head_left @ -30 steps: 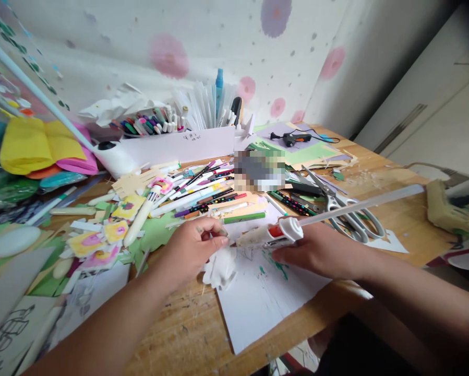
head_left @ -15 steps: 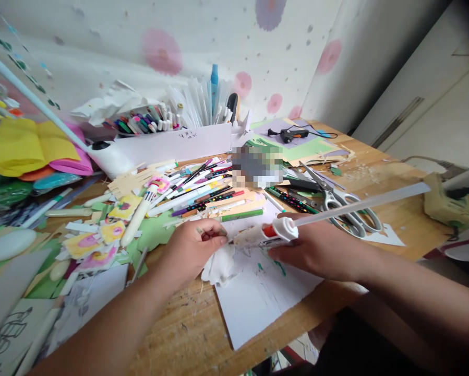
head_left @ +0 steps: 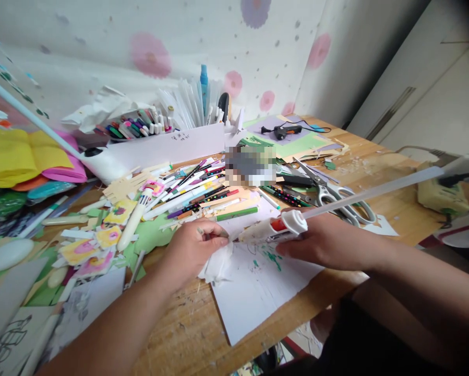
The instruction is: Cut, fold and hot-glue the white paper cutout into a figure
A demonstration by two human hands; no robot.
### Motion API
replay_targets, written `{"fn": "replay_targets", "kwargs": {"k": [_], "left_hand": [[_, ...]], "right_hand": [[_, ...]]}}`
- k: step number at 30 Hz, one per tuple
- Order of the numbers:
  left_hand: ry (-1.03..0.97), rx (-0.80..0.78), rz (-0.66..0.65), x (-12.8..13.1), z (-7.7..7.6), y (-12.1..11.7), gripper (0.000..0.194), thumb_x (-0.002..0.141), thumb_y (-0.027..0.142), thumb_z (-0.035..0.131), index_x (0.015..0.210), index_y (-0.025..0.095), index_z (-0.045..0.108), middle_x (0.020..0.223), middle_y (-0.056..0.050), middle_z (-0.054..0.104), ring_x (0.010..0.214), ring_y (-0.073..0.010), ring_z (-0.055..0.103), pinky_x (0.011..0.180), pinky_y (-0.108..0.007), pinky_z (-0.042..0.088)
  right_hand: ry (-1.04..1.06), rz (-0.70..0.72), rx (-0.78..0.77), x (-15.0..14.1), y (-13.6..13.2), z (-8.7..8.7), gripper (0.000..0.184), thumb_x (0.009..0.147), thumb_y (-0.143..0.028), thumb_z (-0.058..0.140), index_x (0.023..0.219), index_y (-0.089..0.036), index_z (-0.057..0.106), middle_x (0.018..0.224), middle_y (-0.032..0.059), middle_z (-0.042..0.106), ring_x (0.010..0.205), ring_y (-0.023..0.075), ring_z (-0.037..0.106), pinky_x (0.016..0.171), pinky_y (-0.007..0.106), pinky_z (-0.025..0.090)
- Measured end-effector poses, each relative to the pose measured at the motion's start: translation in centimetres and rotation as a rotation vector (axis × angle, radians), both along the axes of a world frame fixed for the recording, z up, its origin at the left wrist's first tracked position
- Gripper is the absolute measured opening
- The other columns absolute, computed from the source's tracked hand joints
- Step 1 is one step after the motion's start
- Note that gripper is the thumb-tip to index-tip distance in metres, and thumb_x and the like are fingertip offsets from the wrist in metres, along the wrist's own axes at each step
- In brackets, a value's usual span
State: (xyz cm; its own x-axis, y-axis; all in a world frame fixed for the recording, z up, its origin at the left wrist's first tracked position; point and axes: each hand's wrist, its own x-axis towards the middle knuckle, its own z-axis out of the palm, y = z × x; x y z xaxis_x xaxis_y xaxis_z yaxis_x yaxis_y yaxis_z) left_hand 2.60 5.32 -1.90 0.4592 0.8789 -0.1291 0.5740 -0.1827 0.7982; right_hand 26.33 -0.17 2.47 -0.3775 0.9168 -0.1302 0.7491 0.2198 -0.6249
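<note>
My right hand point(head_left: 328, 243) grips a white glue gun point(head_left: 275, 228) with a long clear glue stick point(head_left: 375, 191) jutting from its back toward the right. The gun's nozzle points left at my left hand point(head_left: 193, 250). That hand is closed in a pinch on a crumpled white paper piece point(head_left: 219, 262) right at the nozzle tip. Both hands hover over a white sheet point(head_left: 253, 287) with green marks, lying on the wooden table point(head_left: 179, 329).
Loose pens and markers point(head_left: 195, 190) lie behind my hands. Scissors point(head_left: 332, 196) rest to the right. A white box point(head_left: 159, 143) of markers and glue sticks stands at the back. Coloured paper scraps point(head_left: 97, 235) cover the left. A second glue gun point(head_left: 285, 131) lies far back.
The view has shifted slightly. My hands stay together, the nozzle pressed to the paper piece, and the glue stick now tilts a little higher on the right.
</note>
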Motion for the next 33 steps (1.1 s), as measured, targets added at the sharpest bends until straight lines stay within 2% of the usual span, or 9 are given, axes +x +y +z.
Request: {"fn": "replay_targets", "kwargs": {"k": [12, 16, 20, 22, 25, 29, 33], "left_hand": [[0.031, 0.112, 0.002, 0.0, -1.3, 0.5, 0.008, 0.072, 0.022, 0.062, 0.071, 0.023, 0.07, 0.081, -0.001, 0.064, 0.078, -0.0198, 0.06, 0.068, -0.03, 0.045], [0.027, 0.101, 0.06, 0.1, -1.7, 0.3, 0.014, 0.07, 0.023, 0.065, 0.085, 0.024, 0.066, 0.073, 0.002, 0.059, 0.066, -0.0169, 0.057, 0.059, -0.028, 0.043], [-0.01, 0.092, 0.064, 0.0, -1.2, 0.1, 0.004, 0.076, 0.024, 0.059, 0.076, 0.022, 0.056, 0.065, 0.005, 0.051, 0.061, -0.0142, 0.052, 0.055, -0.025, 0.04], [-0.026, 0.092, 0.046, -0.4, -0.8, 0.1, 0.008, 0.082, 0.025, 0.052, 0.075, 0.022, 0.054, 0.066, 0.005, 0.05, 0.062, -0.0136, 0.051, 0.056, -0.025, 0.041], [0.003, 0.158, -0.038, -1.2, -0.3, 0.0, 0.009, 0.084, 0.024, 0.051, 0.079, 0.023, 0.059, 0.073, 0.003, 0.055, 0.066, -0.0141, 0.053, 0.06, -0.027, 0.042], [0.121, 0.409, -0.252, -1.7, -0.3, -0.1, 0.013, 0.084, 0.019, 0.053, 0.082, 0.021, 0.066, 0.084, -0.001, 0.061, 0.079, -0.0169, 0.057, 0.07, -0.031, 0.044], [0.187, 0.533, -0.343, -1.5, -0.6, -0.1, 0.018, 0.086, 0.015, 0.05, 0.086, 0.021, 0.068, 0.084, -0.003, 0.062, 0.08, -0.0177, 0.058, 0.071, -0.033, 0.044]], "right_hand": [[0.049, -0.075, -0.014, 2.5, -0.9, 0.5, 0.026, 0.078, -0.024, 0.058, 0.102, -0.023, 0.068, 0.096, -0.0001, 0.073, 0.083, 0.0203, 0.067, 0.075, 0.03, 0.053], [0.09, -0.14, -0.014, 3.9, -0.9, 0.2, 0.031, 0.076, -0.03, 0.06, 0.106, -0.028, 0.069, 0.095, -0.0017, 0.073, 0.081, 0.0211, 0.067, 0.075, 0.033, 0.054], [0.156, -0.153, 0.001, 4.8, -0.9, 0.2, 0.033, 0.075, -0.031, 0.061, 0.106, -0.028, 0.07, 0.095, -0.0005, 0.073, 0.083, 0.0231, 0.068, 0.075, 0.035, 0.055], [0.167, -0.162, 0.018, 5.1, -0.9, 0.2, 0.032, 0.074, -0.031, 0.061, 0.104, -0.027, 0.071, 0.093, 0.0003, 0.073, 0.081, 0.0235, 0.068, 0.073, 0.035, 0.055], [0.19, -0.193, 0.027, 5.4, -1.0, 0.3, 0.029, 0.072, -0.029, 0.062, 0.099, -0.026, 0.072, 0.088, 0.0008, 0.074, 0.078, 0.0237, 0.068, 0.069, 0.034, 0.055], [0.227, -0.197, 0.052, 6.0, -1.0, 0.1, 0.024, 0.071, -0.029, 0.064, 0.092, -0.026, 0.073, 0.08, 0.0, 0.072, 0.071, 0.022, 0.067, 0.062, 0.031, 0.054], [0.252, -0.204, 0.032, 6.5, -1.1, 0.0, 0.028, 0.071, -0.034, 0.065, 0.097, -0.025, 0.072, 0.086, 0.0013, 0.072, 0.075, 0.0226, 0.066, 0.063, 0.032, 0.054]]}}
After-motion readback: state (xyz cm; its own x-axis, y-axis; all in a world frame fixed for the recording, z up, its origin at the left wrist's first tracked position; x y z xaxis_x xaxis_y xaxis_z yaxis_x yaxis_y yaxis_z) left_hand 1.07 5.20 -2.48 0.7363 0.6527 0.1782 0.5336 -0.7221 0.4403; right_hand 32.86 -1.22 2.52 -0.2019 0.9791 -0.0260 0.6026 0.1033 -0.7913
